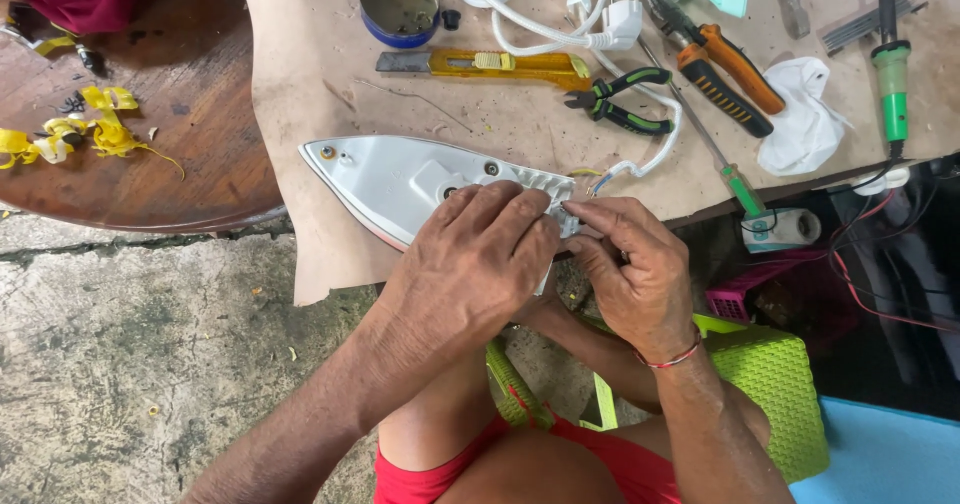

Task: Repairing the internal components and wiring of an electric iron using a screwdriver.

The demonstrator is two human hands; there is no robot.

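A white clothes-iron body (385, 179) lies on the brown sheet (300, 84) at the table's near edge, pointed tip to the left. My left hand (478, 254) rests over its rear half, fingers curled down on it. My right hand (625, 269) pinches at the iron's back end, beside a terminal block. A white power cord (655, 149) with bare wire ends runs to that spot. What my right fingertips hold is hidden.
Behind the iron lie a yellow utility knife (490, 62), green-handled cutters (620, 102), orange pliers (720, 64), a green screwdriver (735, 186), a green soldering iron (890, 79), a white cloth (805, 119), a white plug (620, 24) and a round tin (398, 4). A green stool (770, 384) stands below.
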